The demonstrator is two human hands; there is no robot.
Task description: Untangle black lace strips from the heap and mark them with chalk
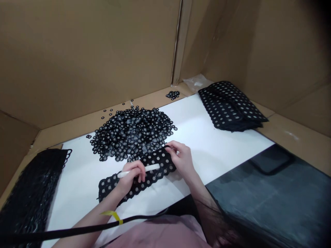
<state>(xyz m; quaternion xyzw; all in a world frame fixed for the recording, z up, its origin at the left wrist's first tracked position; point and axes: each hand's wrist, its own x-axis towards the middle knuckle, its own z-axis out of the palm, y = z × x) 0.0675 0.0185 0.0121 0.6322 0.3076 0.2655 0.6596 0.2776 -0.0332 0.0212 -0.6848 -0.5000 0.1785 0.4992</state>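
Observation:
A black strip with rows of pale round spots (pixel 162 162) lies slantwise on the white board in front of me. My left hand (pixel 133 172) rests over its middle, fingers curled round a white pen-like stick (pixel 153 167) whose blunt end points right. At the strip's upper right corner, my right hand (pixel 181 155) pinches the edge between thumb and fingers. Just beyond the strip spreads a big heap of small black rings (pixel 131 131) with pale centres. Part of the strip is hidden under my left hand and forearm.
Upper right lies a stack of black spotted sheets (pixel 230 106), beside a clear plastic bag (pixel 198 82). A small ring cluster (pixel 172 95) sits at the back. Dark stacked pieces (pixel 33 189) fill the left. Cardboard walls (pixel 90 51) enclose the board. A black cable (pixel 90 228) crosses in front.

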